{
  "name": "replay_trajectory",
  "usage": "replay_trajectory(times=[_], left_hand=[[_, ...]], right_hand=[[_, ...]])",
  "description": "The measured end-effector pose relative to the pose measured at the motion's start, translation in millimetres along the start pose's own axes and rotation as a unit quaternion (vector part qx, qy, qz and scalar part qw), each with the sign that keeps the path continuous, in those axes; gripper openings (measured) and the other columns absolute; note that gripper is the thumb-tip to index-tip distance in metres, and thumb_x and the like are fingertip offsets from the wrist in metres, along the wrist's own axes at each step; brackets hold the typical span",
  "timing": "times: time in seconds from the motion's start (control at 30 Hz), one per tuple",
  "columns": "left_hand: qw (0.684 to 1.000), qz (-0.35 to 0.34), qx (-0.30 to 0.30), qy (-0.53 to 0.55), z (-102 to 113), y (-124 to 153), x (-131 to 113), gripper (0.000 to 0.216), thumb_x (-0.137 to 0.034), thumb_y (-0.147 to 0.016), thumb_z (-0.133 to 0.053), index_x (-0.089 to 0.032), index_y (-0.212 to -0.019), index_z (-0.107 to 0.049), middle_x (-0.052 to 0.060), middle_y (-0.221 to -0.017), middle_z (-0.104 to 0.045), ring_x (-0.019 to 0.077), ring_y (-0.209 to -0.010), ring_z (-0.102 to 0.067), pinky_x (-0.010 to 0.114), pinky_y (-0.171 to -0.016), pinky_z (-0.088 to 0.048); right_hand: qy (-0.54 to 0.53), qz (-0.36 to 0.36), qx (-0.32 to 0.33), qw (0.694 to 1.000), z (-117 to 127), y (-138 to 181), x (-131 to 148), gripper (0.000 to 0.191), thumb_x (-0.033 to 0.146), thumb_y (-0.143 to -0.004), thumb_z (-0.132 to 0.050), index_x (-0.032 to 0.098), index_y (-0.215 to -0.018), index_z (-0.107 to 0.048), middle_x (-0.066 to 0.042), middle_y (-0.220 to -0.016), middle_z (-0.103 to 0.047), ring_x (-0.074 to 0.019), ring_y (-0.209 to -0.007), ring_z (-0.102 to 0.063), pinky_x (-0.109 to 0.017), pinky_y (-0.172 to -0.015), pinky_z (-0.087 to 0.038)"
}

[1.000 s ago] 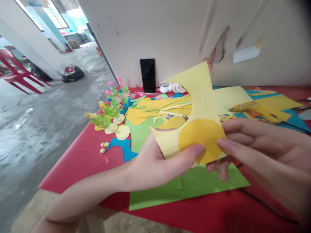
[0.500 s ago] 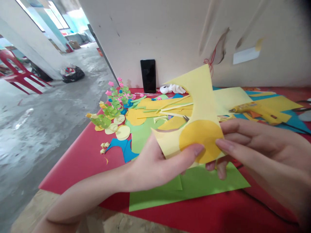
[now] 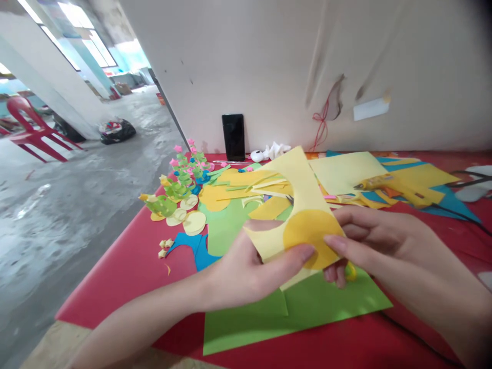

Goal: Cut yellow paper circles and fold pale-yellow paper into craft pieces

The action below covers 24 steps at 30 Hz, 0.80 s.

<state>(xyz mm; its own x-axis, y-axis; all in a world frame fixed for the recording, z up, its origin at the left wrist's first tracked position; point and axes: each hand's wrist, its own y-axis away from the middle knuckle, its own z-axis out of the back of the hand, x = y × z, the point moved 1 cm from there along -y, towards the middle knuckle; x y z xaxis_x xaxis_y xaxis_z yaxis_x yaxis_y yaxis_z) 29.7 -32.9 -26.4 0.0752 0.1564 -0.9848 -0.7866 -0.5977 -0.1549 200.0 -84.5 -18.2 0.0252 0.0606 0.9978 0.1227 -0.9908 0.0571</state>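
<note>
My left hand (image 3: 265, 261) grips a pale yellow paper sheet (image 3: 303, 179) that has a large curved cut-out on its left side. Its thumb presses a darker yellow paper circle (image 3: 311, 230) flat against the sheet's lower part. At the right edge of the circle, my right hand (image 3: 369, 246) pinches both papers between thumb and fingers. Below those right fingers shows a yellow loop (image 3: 351, 271), like a scissors handle; whether the hand holds it I cannot tell. Under the hands lies a green sheet (image 3: 246, 328).
A yellow glue gun (image 3: 395, 187) with a black cord lies at right on paper scraps. Paper circles (image 3: 194, 222), small folded stars (image 3: 163, 248) and a decorated green paper piece (image 3: 159, 202) stand at left. A phone (image 3: 233, 137) leans on the wall.
The view has tilted up slightly. Both hands and the yellow papers have come a little lower and to the left, and the sheet leans more. The grip stays the same.
</note>
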Motion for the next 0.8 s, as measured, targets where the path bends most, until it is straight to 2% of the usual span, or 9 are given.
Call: replay_trajectory(times=[0.07,0.17,0.23,0.33,0.4,0.57,0.6,0.73,0.8], left_hand=[[1.000,0.014,0.005,-0.018,7.6,-1.3,-1.2,0.024,-0.031,-0.087,-0.047,-0.016,-0.082,-0.065,0.001,-0.070,-0.062,0.0117,-0.065,-0.056,0.019,-0.059,-0.044],[0.999,0.047,0.005,-0.008,21.0,-3.2,-1.0,0.044,-0.046,-0.088,-0.037,-0.013,-0.077,-0.064,0.003,-0.069,-0.059,0.0120,-0.061,-0.052,0.021,-0.056,-0.043],[0.997,0.067,0.029,0.010,26.0,-4.6,-0.4,0.045,-0.048,-0.086,-0.037,-0.014,-0.067,-0.060,0.002,-0.066,-0.055,0.0117,-0.061,-0.052,0.021,-0.056,-0.044],[0.988,0.139,0.058,-0.042,24.5,-5.4,0.3,0.034,-0.040,-0.080,-0.054,-0.015,-0.056,-0.052,-0.002,-0.056,-0.048,0.0094,-0.055,-0.048,0.018,-0.049,-0.039],[0.977,0.179,0.066,-0.100,19.8,-5.0,0.0,0.031,-0.038,-0.074,-0.061,-0.015,-0.055,-0.051,-0.003,-0.052,-0.046,0.0082,-0.052,-0.043,0.018,-0.047,-0.034],[0.931,0.307,0.104,-0.166,10.7,-2.8,2.6,0.040,-0.051,-0.074,-0.055,-0.013,-0.066,-0.061,-0.001,-0.061,-0.053,0.0098,-0.056,-0.046,0.019,-0.048,-0.035],[0.930,0.311,0.120,-0.157,9.8,-2.9,3.8,0.040,-0.051,-0.075,-0.054,-0.013,-0.069,-0.062,0.001,-0.064,-0.056,0.0103,-0.057,-0.048,0.019,-0.049,-0.037],[0.955,0.244,0.167,-0.030,4.7,-5.0,7.3,0.030,-0.041,-0.081,-0.049,-0.016,-0.087,-0.064,0.002,-0.082,-0.062,0.0095,-0.061,-0.052,0.018,-0.056,-0.042],[0.948,0.280,0.152,-0.027,2.3,-6.1,7.5,0.027,-0.041,-0.079,-0.053,-0.016,-0.076,-0.062,-0.001,-0.070,-0.058,0.0081,-0.055,-0.048,0.017,-0.052,-0.040]], right_hand=[[0.016,-0.014,0.028,0.999,4.8,-1.6,3.4,0.011,0.020,-0.073,-0.067,0.027,-0.082,-0.067,0.006,-0.063,-0.067,-0.0089,-0.049,-0.063,-0.013,-0.046,-0.051],[0.041,-0.054,0.057,0.996,10.1,-3.8,4.6,0.004,0.024,-0.075,-0.066,0.024,-0.079,-0.065,0.004,-0.062,-0.067,-0.0103,-0.047,-0.064,-0.015,-0.044,-0.051],[0.055,-0.079,0.075,0.993,11.4,-4.1,2.6,0.006,0.027,-0.077,-0.063,0.021,-0.077,-0.063,0.003,-0.060,-0.066,-0.0101,-0.046,-0.063,-0.016,-0.044,-0.050],[0.061,-0.106,0.110,0.986,11.0,-3.2,-1.3,0.008,0.027,-0.079,-0.058,0.020,-0.077,-0.061,0.003,-0.063,-0.066,-0.0078,-0.045,-0.061,-0.015,-0.045,-0.048],[0.064,-0.115,0.121,0.984,11.0,-2.6,-2.3,0.008,0.025,-0.080,-0.056,0.019,-0.078,-0.060,0.003,-0.064,-0.065,-0.0068,-0.045,-0.059,-0.015,-0.045,-0.048],[0.088,-0.142,0.190,0.967,14.1,-5.6,-1.1,0.008,0.020,-0.081,-0.053,0.019,-0.079,-0.061,0.004,-0.065,-0.063,-0.0065,-0.046,-0.060,-0.014,-0.045,-0.048],[0.092,-0.146,0.210,0.962,15.2,-7.3,-1.4,0.009,0.018,-0.081,-0.053,0.019,-0.078,-0.061,0.005,-0.064,-0.063,-0.0063,-0.046,-0.060,-0.014,-0.045,-0.047],[0.097,-0.150,0.254,0.951,20.7,-15.2,-6.4,0.008,0.017,-0.080,-0.053,0.018,-0.074,-0.059,0.006,-0.055,-0.060,-0.0079,-0.043,-0.060,-0.015,-0.043,-0.046],[0.090,-0.152,0.258,0.950,23.5,-18.2,-9.3,0.008,0.017,-0.079,-0.054,0.018,-0.073,-0.058,0.006,-0.052,-0.059,-0.0086,-0.042,-0.059,-0.016,-0.041,-0.045]])
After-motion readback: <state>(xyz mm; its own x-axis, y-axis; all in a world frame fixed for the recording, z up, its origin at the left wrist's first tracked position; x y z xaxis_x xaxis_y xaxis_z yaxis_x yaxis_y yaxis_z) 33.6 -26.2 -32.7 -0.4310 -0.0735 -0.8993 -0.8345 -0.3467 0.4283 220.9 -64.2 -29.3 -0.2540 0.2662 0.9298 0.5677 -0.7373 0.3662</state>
